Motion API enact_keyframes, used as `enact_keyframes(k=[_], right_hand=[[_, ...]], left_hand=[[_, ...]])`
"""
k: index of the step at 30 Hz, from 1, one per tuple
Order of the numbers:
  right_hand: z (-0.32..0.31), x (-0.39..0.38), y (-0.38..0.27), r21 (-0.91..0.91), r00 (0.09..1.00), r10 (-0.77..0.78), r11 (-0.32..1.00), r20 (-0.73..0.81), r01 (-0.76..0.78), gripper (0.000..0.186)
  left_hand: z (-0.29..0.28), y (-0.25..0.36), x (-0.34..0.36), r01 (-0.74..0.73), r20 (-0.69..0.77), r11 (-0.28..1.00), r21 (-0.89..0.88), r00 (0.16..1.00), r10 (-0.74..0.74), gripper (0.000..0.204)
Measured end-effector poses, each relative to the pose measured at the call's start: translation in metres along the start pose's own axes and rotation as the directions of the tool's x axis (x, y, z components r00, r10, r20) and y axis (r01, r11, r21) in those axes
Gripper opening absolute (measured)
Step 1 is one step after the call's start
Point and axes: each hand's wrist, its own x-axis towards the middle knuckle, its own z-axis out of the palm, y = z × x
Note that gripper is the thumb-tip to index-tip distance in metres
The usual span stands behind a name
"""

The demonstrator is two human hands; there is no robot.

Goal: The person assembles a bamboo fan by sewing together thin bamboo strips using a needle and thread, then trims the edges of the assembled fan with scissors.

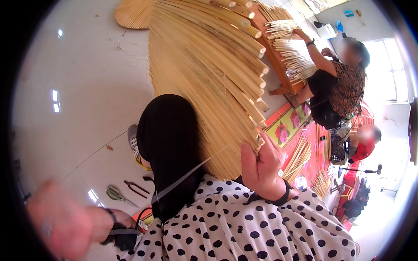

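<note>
A large fan-shaped mat of pale reed-like stalks (196, 78) lies across my lap, its cut stalk ends fanned out along the right. My right hand (263, 165) is closed on the mat's near right edge, thumb and fingers gripping the stalk ends. Out at the lower left, my left hand (63, 222) is smeared by motion, so its fingers cannot be made out. A thin pale strip (183, 178) stretches from the mat over my dark-clad knee toward the left hand; whether that hand holds it cannot be told.
Green-handled scissors (119, 195) and dark tongs-like pliers (136, 189) lie on the pale tiled floor, left of my knee. To the right, a person (344, 82) handles stalks on a wooden bench (278, 61). Loose stalks (298, 158) rest on a red floor covering, with another person (368, 141) beyond.
</note>
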Motion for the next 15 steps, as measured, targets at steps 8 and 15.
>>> enact_keyframes(k=[8, 15], right_hand=[[-0.006, 0.002, 0.010, -0.069, 0.998, 0.000, 0.998, 0.060, 0.004, 0.025], [-0.007, 0.006, 0.016, -0.124, 0.999, 0.003, 0.992, 0.052, 0.003, 0.034]], left_hand=[[0.115, -0.112, 0.010, 0.296, 0.115, 0.834, 0.467, 0.914, -0.388, 0.018], [0.127, -0.127, 0.012, 0.321, 0.147, 0.854, 0.409, 0.901, -0.409, 0.017]])
